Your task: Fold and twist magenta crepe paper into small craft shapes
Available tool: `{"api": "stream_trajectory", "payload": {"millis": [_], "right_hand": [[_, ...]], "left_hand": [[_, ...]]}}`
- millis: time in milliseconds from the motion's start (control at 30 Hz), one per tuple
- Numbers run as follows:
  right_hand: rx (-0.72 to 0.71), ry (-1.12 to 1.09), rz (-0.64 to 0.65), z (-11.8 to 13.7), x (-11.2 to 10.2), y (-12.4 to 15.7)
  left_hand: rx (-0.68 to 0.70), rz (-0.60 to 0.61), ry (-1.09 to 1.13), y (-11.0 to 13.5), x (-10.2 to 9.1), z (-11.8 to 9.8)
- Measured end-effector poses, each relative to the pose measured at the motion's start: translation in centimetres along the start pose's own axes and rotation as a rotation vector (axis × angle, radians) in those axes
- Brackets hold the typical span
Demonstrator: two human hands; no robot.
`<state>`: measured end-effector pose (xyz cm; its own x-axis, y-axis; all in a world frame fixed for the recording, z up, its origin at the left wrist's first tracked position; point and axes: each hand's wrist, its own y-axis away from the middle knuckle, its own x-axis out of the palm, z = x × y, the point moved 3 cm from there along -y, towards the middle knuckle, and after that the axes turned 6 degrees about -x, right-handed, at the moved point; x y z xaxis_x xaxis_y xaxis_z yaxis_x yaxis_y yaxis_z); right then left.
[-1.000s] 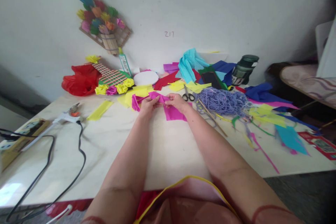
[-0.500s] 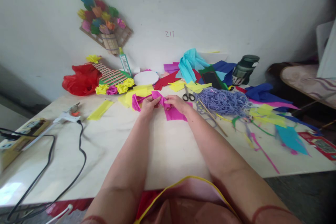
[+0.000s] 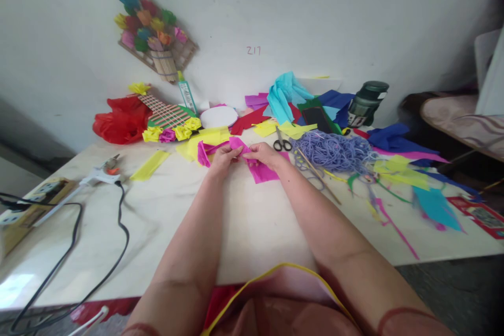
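A strip of magenta crepe paper (image 3: 266, 173) runs between my two hands over the middle of the table (image 3: 268, 220). My left hand (image 3: 226, 158) pinches it, with a gathered, twisted end sticking out to the left. My right hand (image 3: 263, 154) grips the same paper a little to the right, fingertips close to the left hand's. The loose flat part hangs below and behind the right fingers. Just beyond the right hand lie black-handled scissors (image 3: 282, 145). Yellow crepe paper (image 3: 192, 144) lies behind the left hand.
A hot glue gun (image 3: 104, 174) with its black cord and a power strip (image 3: 35, 205) are on the left. Tangled purple yarn (image 3: 334, 151) and a thin stick (image 3: 319, 176) lie right. A dark green bottle (image 3: 368, 104) stands at the back. Crepe flowers (image 3: 167, 135) decorate a green-backed craft.
The loose magenta part below my right hand has swung and tilted slightly to the right. Both hands keep their hold in nearly the same place.
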<state>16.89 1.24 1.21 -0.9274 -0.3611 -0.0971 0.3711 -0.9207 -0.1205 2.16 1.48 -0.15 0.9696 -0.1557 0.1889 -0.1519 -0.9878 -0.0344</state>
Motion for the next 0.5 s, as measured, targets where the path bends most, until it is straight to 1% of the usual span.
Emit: {"api": "stream_trajectory", "payload": {"millis": [300, 400, 500], "right_hand": [[-0.028, -0.012, -0.005, 0.42, 0.38, 0.15], [0.002, -0.022, 0.027, 0.42, 0.53, 0.16], [0.032, -0.016, 0.062, 0.29, 0.64, 0.13]], "left_hand": [[-0.022, 0.003, 0.049, 0.16, 0.21, -0.12], [-0.016, -0.009, 0.043, 0.11, 0.12, -0.06], [0.012, 0.016, 0.022, 0.09, 0.19, -0.11]]}}
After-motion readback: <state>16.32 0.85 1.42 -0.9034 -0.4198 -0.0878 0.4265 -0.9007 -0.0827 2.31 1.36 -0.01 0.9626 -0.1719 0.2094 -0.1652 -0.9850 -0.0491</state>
